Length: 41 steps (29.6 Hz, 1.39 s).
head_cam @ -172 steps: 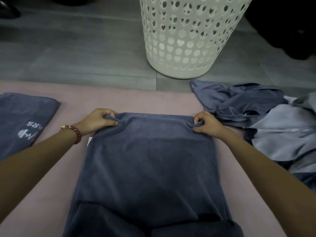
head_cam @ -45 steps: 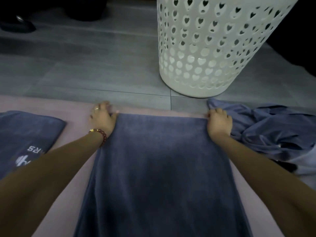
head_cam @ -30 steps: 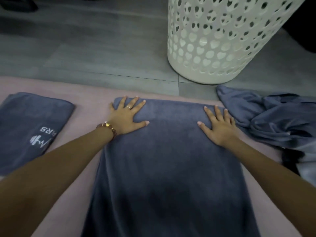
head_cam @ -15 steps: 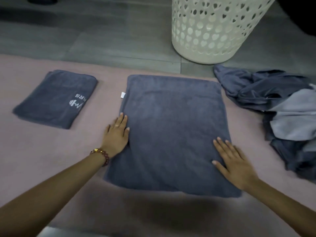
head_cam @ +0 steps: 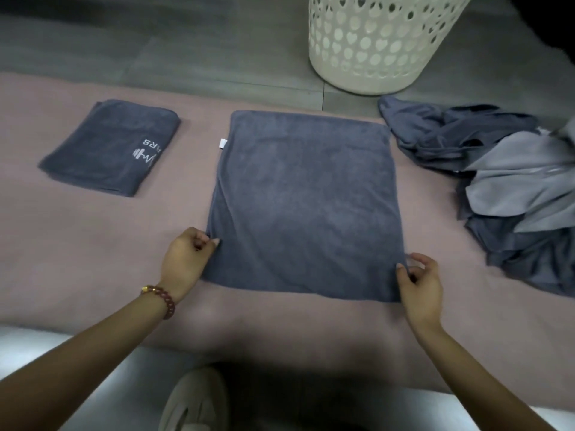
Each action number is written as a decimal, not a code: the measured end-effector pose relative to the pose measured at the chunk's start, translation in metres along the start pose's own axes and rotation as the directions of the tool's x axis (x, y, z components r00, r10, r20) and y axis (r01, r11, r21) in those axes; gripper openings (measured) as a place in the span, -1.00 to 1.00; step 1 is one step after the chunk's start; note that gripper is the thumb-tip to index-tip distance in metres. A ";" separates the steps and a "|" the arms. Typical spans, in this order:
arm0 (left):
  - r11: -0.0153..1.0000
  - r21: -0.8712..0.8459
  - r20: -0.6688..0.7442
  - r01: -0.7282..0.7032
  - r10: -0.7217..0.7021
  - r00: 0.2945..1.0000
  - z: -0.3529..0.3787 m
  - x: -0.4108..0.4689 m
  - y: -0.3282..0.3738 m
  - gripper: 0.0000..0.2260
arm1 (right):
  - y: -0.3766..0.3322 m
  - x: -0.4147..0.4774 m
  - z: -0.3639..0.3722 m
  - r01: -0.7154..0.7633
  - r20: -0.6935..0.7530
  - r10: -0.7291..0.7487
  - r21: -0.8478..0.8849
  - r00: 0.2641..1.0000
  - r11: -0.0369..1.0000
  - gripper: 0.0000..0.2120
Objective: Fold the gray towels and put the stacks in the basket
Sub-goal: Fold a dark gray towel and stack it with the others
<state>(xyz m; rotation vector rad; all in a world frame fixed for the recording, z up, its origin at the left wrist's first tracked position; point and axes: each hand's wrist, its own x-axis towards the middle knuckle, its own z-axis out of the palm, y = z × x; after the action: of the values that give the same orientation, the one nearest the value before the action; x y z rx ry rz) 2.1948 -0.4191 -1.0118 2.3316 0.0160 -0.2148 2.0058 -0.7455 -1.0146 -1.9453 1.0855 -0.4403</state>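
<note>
Gray cloth, soft and light by its look: the towel [head_cam: 305,206] lies flat on the pink mat [head_cam: 93,244], between the folded towel [head_cam: 112,147] and the loose pile [head_cam: 497,169], short of the basket [head_cam: 373,42]. Your left hand [head_cam: 183,265] pinches its left edge near the close corner, and your right hand [head_cam: 420,287] pinches the right corner. Hold both near corners. The middle will likely sag, so lift evenly.

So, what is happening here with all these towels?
A person is folding gray towels on a pink mat. The left hand and the right hand each pinch a side edge of the flat towel in the middle, by its near corners. One folded towel lies to its left, a pile of unfolded towels to its right. The white basket stands beyond, on the floor.
</note>
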 end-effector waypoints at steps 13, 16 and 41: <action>0.982 0.086 -0.039 -0.168 0.172 0.984 -0.013 -0.014 -0.009 -0.79 | 0.009 0.000 -0.022 0.296 0.135 -0.280 -0.123 0.951 0.947 -0.75; 0.988 -0.102 -0.148 -0.116 0.100 0.984 -0.014 -0.021 -0.017 -0.87 | 0.016 -0.004 -0.021 0.275 0.112 -0.260 -0.142 0.959 0.951 -0.75; 0.506 0.510 0.490 -0.696 0.493 0.718 0.018 -0.011 -0.019 -0.47 | 0.002 -0.012 0.013 0.825 0.767 -0.339 -0.418 0.545 0.381 -0.42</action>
<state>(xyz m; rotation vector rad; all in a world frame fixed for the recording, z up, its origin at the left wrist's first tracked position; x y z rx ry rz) 2.1796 -0.4178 -1.0358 2.8035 -1.2228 -0.2141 2.0061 -0.7301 -1.0224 -2.9818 -0.0203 0.3407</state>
